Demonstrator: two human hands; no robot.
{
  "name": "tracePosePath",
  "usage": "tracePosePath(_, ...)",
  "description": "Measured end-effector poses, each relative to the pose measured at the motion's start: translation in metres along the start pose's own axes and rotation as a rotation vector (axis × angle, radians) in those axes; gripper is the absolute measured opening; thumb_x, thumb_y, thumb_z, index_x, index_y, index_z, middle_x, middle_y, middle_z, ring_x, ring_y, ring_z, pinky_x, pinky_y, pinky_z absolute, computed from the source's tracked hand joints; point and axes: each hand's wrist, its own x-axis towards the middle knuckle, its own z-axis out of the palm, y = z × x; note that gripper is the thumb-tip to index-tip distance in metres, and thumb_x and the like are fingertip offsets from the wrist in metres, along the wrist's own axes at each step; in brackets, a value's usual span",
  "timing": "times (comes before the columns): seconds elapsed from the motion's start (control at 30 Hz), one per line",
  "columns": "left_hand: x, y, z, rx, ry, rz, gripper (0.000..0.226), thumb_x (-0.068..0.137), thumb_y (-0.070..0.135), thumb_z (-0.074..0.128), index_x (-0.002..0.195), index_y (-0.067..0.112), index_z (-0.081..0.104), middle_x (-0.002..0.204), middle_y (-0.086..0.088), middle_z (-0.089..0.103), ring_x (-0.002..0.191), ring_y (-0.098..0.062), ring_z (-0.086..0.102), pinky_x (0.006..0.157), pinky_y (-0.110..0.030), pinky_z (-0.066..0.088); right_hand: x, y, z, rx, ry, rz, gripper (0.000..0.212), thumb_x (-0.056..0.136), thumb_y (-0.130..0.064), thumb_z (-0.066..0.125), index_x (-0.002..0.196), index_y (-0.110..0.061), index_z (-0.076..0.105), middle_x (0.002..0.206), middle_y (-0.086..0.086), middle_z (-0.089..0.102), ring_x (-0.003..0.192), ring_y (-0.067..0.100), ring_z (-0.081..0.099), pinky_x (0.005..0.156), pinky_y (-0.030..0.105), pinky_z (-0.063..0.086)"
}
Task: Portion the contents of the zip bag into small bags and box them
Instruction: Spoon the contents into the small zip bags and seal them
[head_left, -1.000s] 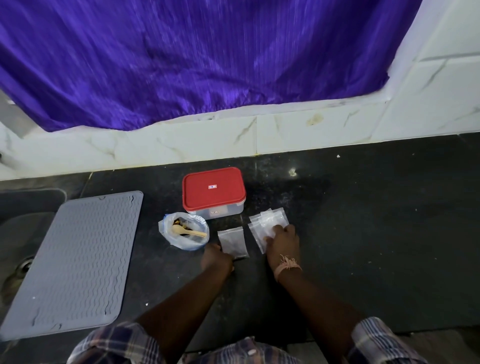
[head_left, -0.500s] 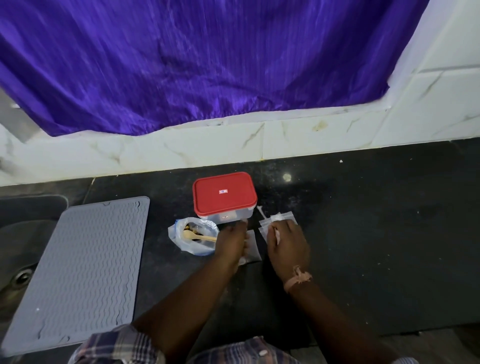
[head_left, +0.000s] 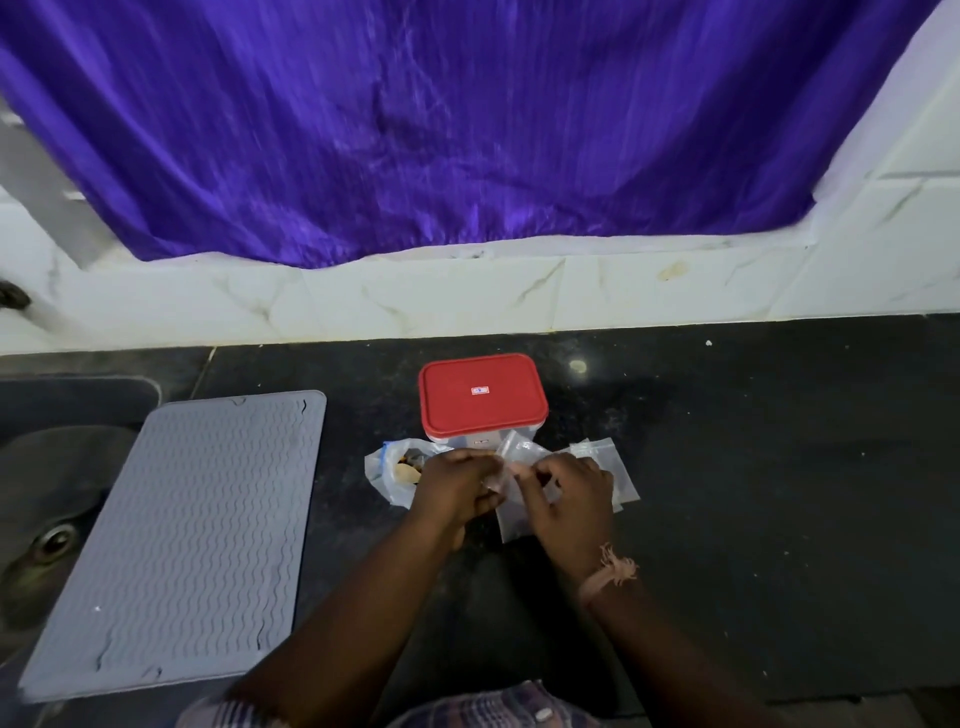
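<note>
Both hands met over one small bag (head_left: 511, 457), a clear empty pouch held just above the dark surface (head_left: 753, 519) near its middle. The left hand (head_left: 457, 486) had its fingers curled around the bag's left edge, and the right hand (head_left: 569, 491) pinched the bag's top edge between thumb and forefinger, so each hand gripped the same pouch. A thread band (head_left: 608, 571) circled the right wrist.

Under and just right of the right hand lay a loose pile of spare small bags (head_left: 605, 460), flat on the surface and partly hidden by the hand. Just left of the left hand sat the zip bag (head_left: 387, 470), open at the top, with something brownish and a pale wooden spoon (head_left: 405, 472) inside; what the contents were could not be told. Directly behind the hands, toward the back edge of the surface, stood the box (head_left: 483, 402), a clear container with its red lid closed.

Farther left, a grey ridged mat (head_left: 182, 535) lay with its left part over a sink (head_left: 52, 493) at the surface's left edge. White marbled tiles (head_left: 467, 296) ran along the back edge, and a purple cloth (head_left: 441, 130) hung above them. Checked sleeves (head_left: 498, 709) showed at the near edge.
</note>
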Motion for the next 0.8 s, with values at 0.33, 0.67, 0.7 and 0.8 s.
tracePosePath(0.33,0.0,0.009,-0.036,0.116,0.033,0.077,0.002,0.087,0.005,0.076,0.085,0.004,0.076,0.083,-0.02,0.074,0.071,-0.022,0.068,0.066,-0.031,0.057,0.019,-0.041,0.017,0.53,-0.208,0.272,0.016,0.093,-0.018,0.068,0.077,-0.018,0.073,0.074,-0.005,0.072,0.072,0.006,0.067,0.068,0.022,0.053)
tracePosePath(0.67,-0.004,0.028,-0.059,1.118,0.414,0.79,0.01,0.092,0.023,0.063,0.091,0.019,0.072,0.086,-0.001,0.07,0.074,-0.017,0.068,0.063,-0.028,0.051,0.041,-0.084,0.03,0.022,-0.323,0.102,0.018,0.092,-0.018,0.059,0.074,-0.016,0.061,0.069,0.0,0.064,0.064,0.013,0.059,0.056,0.026,0.036)
tracePosePath(0.7,-0.001,0.027,-0.06,1.183,0.382,0.848,0.01,0.091,0.023,0.063,0.09,0.018,0.072,0.084,-0.003,0.07,0.071,-0.02,0.068,0.06,-0.029,0.049,0.045,-0.086,0.032,0.026,-0.298,0.122,0.017,0.093,-0.018,0.056,0.077,-0.014,0.061,0.071,0.002,0.064,0.065,0.016,0.059,0.056,0.026,0.035)
tracePosePath(0.8,-0.003,0.025,-0.058,1.259,0.322,0.936,0.01,0.084,0.022,0.062,0.089,0.016,0.069,0.081,-0.005,0.068,0.066,-0.022,0.066,0.056,-0.031,0.05,0.052,-0.092,0.033,0.138,-0.265,0.161,0.008,0.095,-0.014,0.056,0.087,-0.016,0.057,0.077,0.001,0.063,0.069,0.018,0.06,0.054,0.024,0.038)
